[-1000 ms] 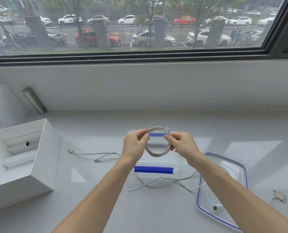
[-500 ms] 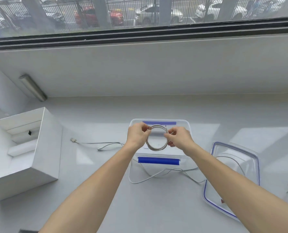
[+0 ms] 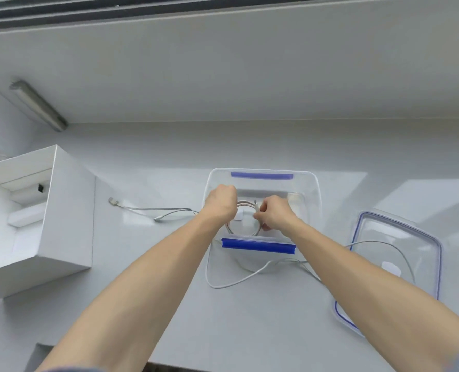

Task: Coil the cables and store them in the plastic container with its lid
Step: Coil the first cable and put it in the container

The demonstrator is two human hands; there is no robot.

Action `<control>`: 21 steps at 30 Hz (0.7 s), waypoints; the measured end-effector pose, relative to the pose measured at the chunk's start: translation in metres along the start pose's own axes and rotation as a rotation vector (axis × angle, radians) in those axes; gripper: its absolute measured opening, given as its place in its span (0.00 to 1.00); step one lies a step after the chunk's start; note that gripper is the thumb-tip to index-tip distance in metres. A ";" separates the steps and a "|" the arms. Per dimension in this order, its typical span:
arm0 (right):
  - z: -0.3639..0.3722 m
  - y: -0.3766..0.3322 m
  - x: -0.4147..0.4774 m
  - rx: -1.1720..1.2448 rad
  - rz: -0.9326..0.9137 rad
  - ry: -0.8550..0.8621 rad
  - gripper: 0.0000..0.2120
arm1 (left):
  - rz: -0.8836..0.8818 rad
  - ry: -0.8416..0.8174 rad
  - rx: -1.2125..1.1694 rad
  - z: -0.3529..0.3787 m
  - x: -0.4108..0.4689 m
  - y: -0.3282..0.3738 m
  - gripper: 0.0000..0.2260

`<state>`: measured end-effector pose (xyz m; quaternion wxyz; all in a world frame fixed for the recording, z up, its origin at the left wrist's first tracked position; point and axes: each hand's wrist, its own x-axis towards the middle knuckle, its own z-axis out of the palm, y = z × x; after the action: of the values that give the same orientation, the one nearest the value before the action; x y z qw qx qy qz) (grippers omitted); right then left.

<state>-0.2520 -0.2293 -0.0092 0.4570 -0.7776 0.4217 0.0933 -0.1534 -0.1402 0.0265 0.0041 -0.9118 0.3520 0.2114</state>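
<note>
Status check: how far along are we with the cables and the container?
Done: one cable is wound into a coil. In hand: the left hand and right hand hold that coil at the open container. Left: a loose cable lies uncoiled in front of the container, and the lid sits off to the right, not yet on.

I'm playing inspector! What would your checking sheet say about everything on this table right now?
Surface: pale counter, sunlit patches.
Job's things: clear container open; lid lies off, to its right.
Clutter: open white box at left.
Hands: left hand and right hand both grip the coiled cable within the container's rim.
Cables: loose cable left of the container; front cable before it; a strand crosses the lid.
Surroundings: window frame above; metal bar against the wall.
</note>
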 end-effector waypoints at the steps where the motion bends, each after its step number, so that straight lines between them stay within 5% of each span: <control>1: 0.002 0.000 0.003 -0.002 0.006 -0.010 0.09 | 0.005 -0.008 0.025 0.000 0.002 0.001 0.07; 21: 0.002 -0.014 0.006 -0.444 -0.134 -0.035 0.11 | 0.052 0.040 0.064 0.001 -0.011 -0.010 0.09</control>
<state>-0.2370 -0.2278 -0.0051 0.2872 -0.8836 0.3300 0.1668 -0.1547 -0.1250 0.0287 0.0205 -0.9057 0.3822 0.1820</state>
